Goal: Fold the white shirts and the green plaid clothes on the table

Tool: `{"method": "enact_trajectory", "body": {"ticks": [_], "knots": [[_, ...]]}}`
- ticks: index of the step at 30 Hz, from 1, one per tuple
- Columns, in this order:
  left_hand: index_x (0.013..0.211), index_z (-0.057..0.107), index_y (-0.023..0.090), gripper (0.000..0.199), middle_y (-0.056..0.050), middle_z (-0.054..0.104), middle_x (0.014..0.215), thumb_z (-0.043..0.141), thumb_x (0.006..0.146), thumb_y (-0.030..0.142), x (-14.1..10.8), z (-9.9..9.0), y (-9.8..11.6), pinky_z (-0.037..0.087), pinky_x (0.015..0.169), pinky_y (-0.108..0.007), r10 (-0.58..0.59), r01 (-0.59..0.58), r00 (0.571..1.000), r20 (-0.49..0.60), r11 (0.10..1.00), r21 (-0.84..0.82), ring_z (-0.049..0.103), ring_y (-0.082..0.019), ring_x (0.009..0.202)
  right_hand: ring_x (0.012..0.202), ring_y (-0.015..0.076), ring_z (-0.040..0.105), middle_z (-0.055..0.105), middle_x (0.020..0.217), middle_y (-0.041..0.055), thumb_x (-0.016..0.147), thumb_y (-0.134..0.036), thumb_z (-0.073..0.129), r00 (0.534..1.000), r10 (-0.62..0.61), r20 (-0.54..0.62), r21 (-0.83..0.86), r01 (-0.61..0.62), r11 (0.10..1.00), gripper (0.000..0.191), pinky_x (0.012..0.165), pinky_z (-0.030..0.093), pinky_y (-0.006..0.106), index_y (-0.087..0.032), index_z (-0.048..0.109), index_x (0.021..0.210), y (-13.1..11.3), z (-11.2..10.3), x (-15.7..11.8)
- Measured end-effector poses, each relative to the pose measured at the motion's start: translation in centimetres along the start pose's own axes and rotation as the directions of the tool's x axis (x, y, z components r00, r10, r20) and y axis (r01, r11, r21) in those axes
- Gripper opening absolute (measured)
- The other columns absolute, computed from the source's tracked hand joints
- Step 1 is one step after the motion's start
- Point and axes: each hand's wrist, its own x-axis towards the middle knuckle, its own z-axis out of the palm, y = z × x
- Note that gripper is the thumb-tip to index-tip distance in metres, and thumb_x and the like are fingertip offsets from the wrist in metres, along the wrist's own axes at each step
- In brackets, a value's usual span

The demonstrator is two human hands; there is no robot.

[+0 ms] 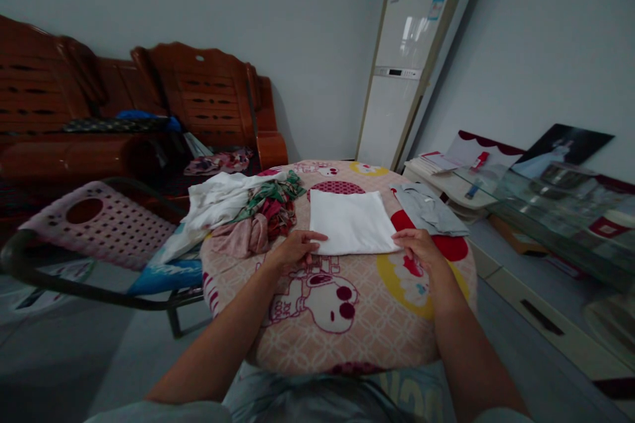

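A white folded cloth (350, 221) lies flat as a rough rectangle on the round table covered with a patterned pink cloth (377, 337). My left hand (297, 248) is closed on its near left corner, between thumb and fingers. At the near right corner, my right hand (419, 248) pinches the edge in the same way. What kind of garment or fabric it is, I cannot tell. Left of it sits a loose heap of crumpled clothes: a white piece (218, 201), a green and red patterned piece (278, 201) and a pink piece (243, 238). To the right rests a grey folded garment (429, 209).
A chair with a pink perforated back (104, 221) stands against the table's left side. Wooden armchairs (198, 92) line the wall behind. A tall white air conditioner (401, 66) fills the corner. On the right is a cabinet with a glass shelf (550, 205) bearing various items.
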Motion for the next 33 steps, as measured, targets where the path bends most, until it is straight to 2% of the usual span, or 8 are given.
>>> {"method": "enact_trajectory", "body": {"ticks": [6,9,12,15,18,22,27,33], "knots": [[0.118,0.068,0.011,0.05,0.004,0.054,0.044,0.067,0.075,0.036,0.0,-0.9,-0.8,0.022,0.041,-0.017,0.018,-0.02,1.0,0.021,0.996,0.083,0.041,-0.006,0.037,0.03,0.0078,0.038,0.051,0.037,-0.005,0.057,-0.038,0.073,0.992,0.097,0.083,-0.037,-0.094,0.995,0.03,0.035,0.021,0.019,-0.015,0.067,0.075,0.3,-0.5,-0.7],[0.115,0.07,0.01,0.051,0.006,0.048,0.039,0.068,0.073,0.04,0.0,-1.1,-0.8,0.018,0.04,-0.018,0.021,-0.022,1.0,0.008,0.993,0.114,0.034,-0.005,0.034,0.03,0.0073,0.037,0.048,0.036,-0.0066,0.057,-0.038,0.073,0.998,0.059,0.026,-0.005,-0.059,0.998,0.032,0.035,0.02,0.019,-0.015,0.068,0.078,0.3,-0.5,-0.7],[0.111,0.071,0.01,0.055,0.007,0.047,0.039,0.071,0.069,0.043,-0.1,-1.3,-0.8,0.014,0.039,-0.019,-0.022,0.015,0.998,0.055,0.992,0.126,0.029,-0.005,0.033,0.03,0.0063,0.036,0.049,0.036,-0.0065,0.055,-0.035,0.075,0.997,0.045,0.062,0.001,-0.045,0.999,0.029,0.035,0.02,0.018,-0.014,0.068,0.075,0.6,-0.9,-0.7],[0.113,0.071,0.009,0.061,0.005,0.05,0.044,0.073,0.066,0.047,-0.1,-1.5,-0.9,0.017,0.039,-0.019,-0.03,0.025,0.998,0.049,0.994,0.106,0.033,-0.005,0.035,0.031,0.0075,0.04,0.053,0.038,-0.0039,0.058,-0.037,0.074,0.99,0.089,0.109,-0.044,-0.084,0.995,0.032,0.035,0.021,0.018,-0.013,0.069,0.078,0.8,-1.1,-0.6],[0.109,0.072,0.008,0.059,0.005,0.048,0.044,0.072,0.067,0.05,0.0,-1.5,-1.0,0.022,0.041,-0.019,0.032,-0.032,0.999,-0.003,0.994,0.103,0.037,-0.006,0.039,0.032,0.0092,0.043,0.054,0.039,-0.0038,0.06,-0.042,0.074,0.996,0.081,0.045,-0.042,-0.079,0.996,0.039,0.035,0.023,0.019,-0.013,0.07,0.086,0.8,-0.8,-0.6],[0.107,0.072,0.009,0.059,0.006,0.048,0.044,0.074,0.065,0.051,-0.3,-1.8,-1.0,0.017,0.039,-0.02,-0.007,0.001,0.998,0.054,0.995,0.101,0.032,-0.005,0.036,0.031,0.0072,0.039,0.051,0.038,-0.0061,0.057,-0.038,0.074,1.0,0.01,0.009,-0.006,-0.01,1.0,0.033,0.035,0.023,0.019,-0.014,0.068,0.078,0.8,-0.7,-0.5],[0.102,0.073,0.009,0.056,0.005,0.05,0.044,0.076,0.063,0.049,-0.6,-2.0,-0.8,0.017,0.039,-0.02,-0.039,0.027,0.996,0.083,0.99,0.136,0.032,-0.006,0.035,0.029,0.0077,0.038,0.052,0.039,-0.0065,0.057,-0.039,0.073,0.996,0.06,0.065,-0.084,-0.054,0.995,0.037,0.033,0.024,0.019,-0.013,0.068,0.083,1.5,-1.0,-0.3],[0.097,0.074,0.01,0.048,0.004,0.051,0.043,0.074,0.065,0.045,-0.3,-2.2,-1.2,0.021,0.04,-0.02,-0.026,0.003,0.993,0.111,0.98,0.201,0.036,-0.007,0.037,0.029,0.0082,0.04,0.052,0.039,-0.006,0.056,-0.036,0.07,0.998,0.059,0.011,-0.205,-0.056,0.977,0.032,0.033,0.023,0.018,-0.014,0.068,0.081,2.0,-0.6,0.1]]}}
